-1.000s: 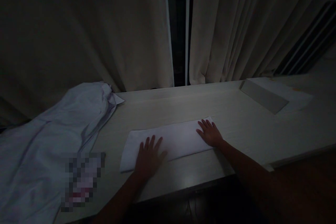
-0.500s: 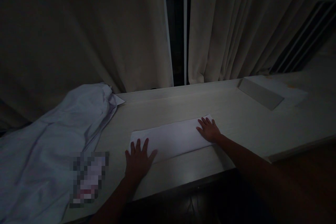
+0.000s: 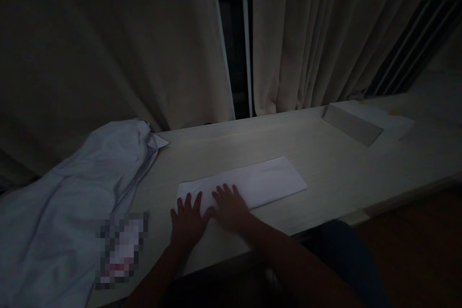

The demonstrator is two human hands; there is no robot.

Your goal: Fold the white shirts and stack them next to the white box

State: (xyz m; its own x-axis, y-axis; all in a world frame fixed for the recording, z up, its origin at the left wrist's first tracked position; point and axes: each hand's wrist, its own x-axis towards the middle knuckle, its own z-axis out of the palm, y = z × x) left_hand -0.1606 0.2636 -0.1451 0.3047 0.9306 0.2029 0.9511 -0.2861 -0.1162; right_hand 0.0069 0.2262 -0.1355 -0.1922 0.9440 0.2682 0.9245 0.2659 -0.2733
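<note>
Pressing my left hand (image 3: 187, 221) and right hand (image 3: 229, 208) flat, fingers spread, on the near-left end of the folded white cloth (image 3: 249, 185) — it already lies as a narrow strip, far end unpressed — just right of the crumpled sheet (image 3: 72, 187)

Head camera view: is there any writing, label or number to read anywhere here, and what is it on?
None can be read.
The folded white cloth under both hands is plain.
The pale sheet at left shows no print.
A blurred-out patch near the sheet is unreadable.
The desk bears no markings.
</note>
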